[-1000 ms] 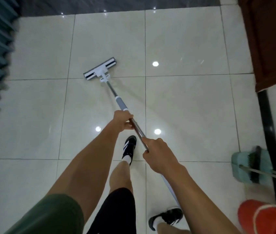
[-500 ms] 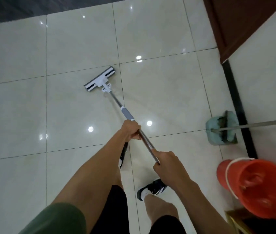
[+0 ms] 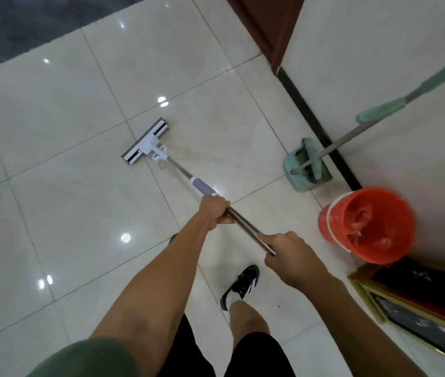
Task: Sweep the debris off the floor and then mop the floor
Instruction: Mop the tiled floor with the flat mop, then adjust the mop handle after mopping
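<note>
A flat mop with a white and dark head (image 3: 146,141) lies on the glossy cream tiled floor (image 3: 60,186), its metal pole (image 3: 245,227) slanting back toward me. My left hand (image 3: 215,210) grips the pole just below its grey sleeve (image 3: 203,187). My right hand (image 3: 290,254) grips the pole lower down, near its end. Both sets of fingers are curled round the pole.
A teal dustpan (image 3: 304,168) with a broom handle (image 3: 406,99) leans against the white wall on the right. An orange bucket (image 3: 368,224) stands beside it. A framed dark object (image 3: 420,303) sits at the lower right. A brown door (image 3: 264,25) is at the top. My black shoe (image 3: 240,287) is on the floor.
The view has swung to the right and the mop head now sits nearer the wall side. The bucket and dustpan have come further into view. Both hands kept their grip on the pole.
</note>
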Motion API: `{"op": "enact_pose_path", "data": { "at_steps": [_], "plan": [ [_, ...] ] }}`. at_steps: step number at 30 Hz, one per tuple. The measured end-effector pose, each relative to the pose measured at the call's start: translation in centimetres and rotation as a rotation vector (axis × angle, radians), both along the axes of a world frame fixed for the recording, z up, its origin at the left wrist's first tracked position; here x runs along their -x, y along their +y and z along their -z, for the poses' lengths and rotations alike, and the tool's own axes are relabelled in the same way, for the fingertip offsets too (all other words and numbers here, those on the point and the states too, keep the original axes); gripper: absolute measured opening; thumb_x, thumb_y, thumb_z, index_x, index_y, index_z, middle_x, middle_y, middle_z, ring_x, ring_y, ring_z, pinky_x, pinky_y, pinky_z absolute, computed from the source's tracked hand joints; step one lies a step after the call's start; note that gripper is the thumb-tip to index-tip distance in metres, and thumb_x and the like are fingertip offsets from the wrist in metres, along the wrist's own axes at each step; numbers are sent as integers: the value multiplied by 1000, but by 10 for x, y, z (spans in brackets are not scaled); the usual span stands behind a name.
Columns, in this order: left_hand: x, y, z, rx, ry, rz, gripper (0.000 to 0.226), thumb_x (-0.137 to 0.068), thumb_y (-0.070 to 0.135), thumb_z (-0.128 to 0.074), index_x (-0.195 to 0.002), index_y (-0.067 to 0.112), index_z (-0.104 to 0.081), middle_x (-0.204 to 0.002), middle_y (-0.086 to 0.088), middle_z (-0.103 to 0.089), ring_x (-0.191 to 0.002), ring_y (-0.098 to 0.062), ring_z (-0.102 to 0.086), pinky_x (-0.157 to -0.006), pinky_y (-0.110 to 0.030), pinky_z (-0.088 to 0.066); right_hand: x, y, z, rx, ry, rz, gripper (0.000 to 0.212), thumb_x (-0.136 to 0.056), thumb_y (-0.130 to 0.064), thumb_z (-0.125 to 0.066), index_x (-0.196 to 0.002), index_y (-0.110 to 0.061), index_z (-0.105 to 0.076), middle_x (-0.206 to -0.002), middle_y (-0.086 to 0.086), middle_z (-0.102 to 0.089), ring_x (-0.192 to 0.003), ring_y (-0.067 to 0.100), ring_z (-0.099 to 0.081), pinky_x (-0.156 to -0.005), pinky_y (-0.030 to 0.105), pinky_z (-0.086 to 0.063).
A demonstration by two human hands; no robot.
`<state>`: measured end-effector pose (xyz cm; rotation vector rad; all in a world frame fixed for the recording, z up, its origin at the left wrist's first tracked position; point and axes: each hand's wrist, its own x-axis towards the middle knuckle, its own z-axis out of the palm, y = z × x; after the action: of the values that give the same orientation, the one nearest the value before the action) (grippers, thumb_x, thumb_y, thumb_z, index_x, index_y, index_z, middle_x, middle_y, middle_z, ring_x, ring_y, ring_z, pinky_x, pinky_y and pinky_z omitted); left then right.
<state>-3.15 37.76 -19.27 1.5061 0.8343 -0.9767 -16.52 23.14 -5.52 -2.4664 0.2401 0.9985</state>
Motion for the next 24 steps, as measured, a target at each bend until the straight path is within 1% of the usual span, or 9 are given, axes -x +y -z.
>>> {"op": "enact_pose_path", "data": {
  "at_steps": [4, 7, 9, 12, 14, 17, 19, 21, 24],
  "plan": [
    [8, -23, -10, 33, -34, 18, 14, -96, -4, -57, -104, -2, -47, -93, -18, -59, -80, -36, -67, -46, -42, -59, 8, -16, -15, 70, 0, -1, 52, -95, -14, -48, -144, -31, -48, -94, 3, -47, -78, 24, -52, -67, 32, -46],
    [13, -39, -18, 68, -41, 51, 15, -96, -3, -57, -108, -4, -47, -93, -20, -59, -76, -35, -68, -52, -43, -61, 14, -30, -27, 131, -8, 3, 49, -94, -13, -46, -140, -31, -49, -91, 1, -41, -79, 26, -51, -69, 36, -47],
    [18, -55, -25, 98, -50, 74, 16, -97, -1, -58, -108, -6, -48, -94, -22, -60, -71, -32, -69, -54, -41, -62, 19, -43, -41, 192, -33, 0, 47, -95, -11, -45, -137, -32, -50, -82, -2, -36, -77, 25, -50, -65, 37, -46],
    [24, -80, -38, 142, -50, 117, 19, -98, 5, -60, -108, -8, -50, -87, -23, -66, -71, -33, -71, -62, -41, -63, 27, -63, -63, 292, -56, 3, 48, -95, -8, -46, -136, -32, -51, -76, -5, -34, -63, 17, -44, -51, 30, -30],
    [28, -92, -44, 137, -58, 203, 25, -99, 13, -61, -107, -10, -55, -85, -22, -69, -72, -33, -72, -64, -42, -63, 30, -75, -77, 332, -64, 20, 47, -95, -8, -46, -136, -31, -52, -75, -5, -36, -59, 13, -40, -48, 29, -27],
    [33, -98, -51, 109, -106, 352, 36, -98, 31, -62, -110, -4, -62, -96, -16, -70, -76, -31, -73, -60, -40, -62, 30, -85, -93, 351, -68, 41, 46, -95, -10, -50, -135, -31, -54, -81, -4, -42, -65, 16, -51, -57, 33, -45],
    [28, -92, -56, 63, -148, 441, 40, -98, 39, -59, -110, 1, -63, -101, -14, -68, -80, -30, -73, -61, -40, -62, 25, -83, -103, 366, -84, 53, 41, -94, -11, -52, -130, -30, -57, -83, -2, -47, -70, 19, -56, -61, 35, -51],
    [18, -79, -57, -29, -238, 551, 40, -100, 41, -53, -110, 4, -63, -102, -13, -68, -84, -28, -73, -65, -42, -63, 14, -77, -114, 392, -114, 53, 34, -94, -12, -53, -123, -28, -60, -84, -1, -49, -71, 20, -55, -61, 35, -48],
    [-2, -50, -62, -265, -626, 855, 28, -99, 35, -55, -109, 12, -67, -110, -8, -67, -100, -27, -68, -82, -36, -57, -10, -61, -134, 433, -144, 49, 27, -93, -9, -55, -115, -23, -61, -89, 0, -51, -73, 21, -52, -64, 35, -45]
  ]
}}
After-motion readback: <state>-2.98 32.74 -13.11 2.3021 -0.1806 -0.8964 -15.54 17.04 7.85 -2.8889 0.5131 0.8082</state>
